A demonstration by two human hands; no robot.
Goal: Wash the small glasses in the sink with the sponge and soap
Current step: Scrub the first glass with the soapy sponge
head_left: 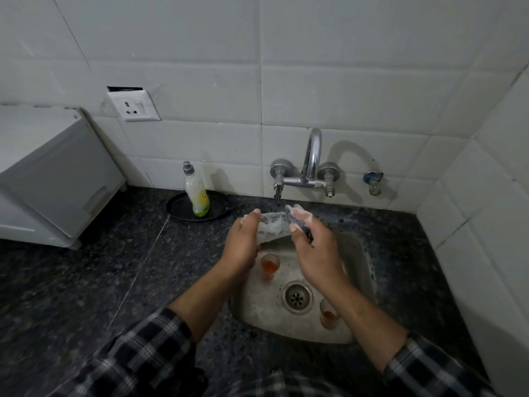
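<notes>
The left hand (242, 242) curls its fingers round a foamy glass (272, 224) lying on its side above the sink (361, 262). The right hand (315, 247) pinches a dark sponge (297, 222) against the glass's end. It may reach inside, but the foam hides that. From the drain (297, 296), the far glass (269, 266) stands at 11 o'clock and the near glass (329, 313) at 4 o'clock. Both hold orange drink. The soap bottle (197, 193) stands on a black plate (177, 207) at 10 o'clock.

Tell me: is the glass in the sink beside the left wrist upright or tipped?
Upright: the glass stands on the sink floor, rim up, with orange liquid inside.
</notes>
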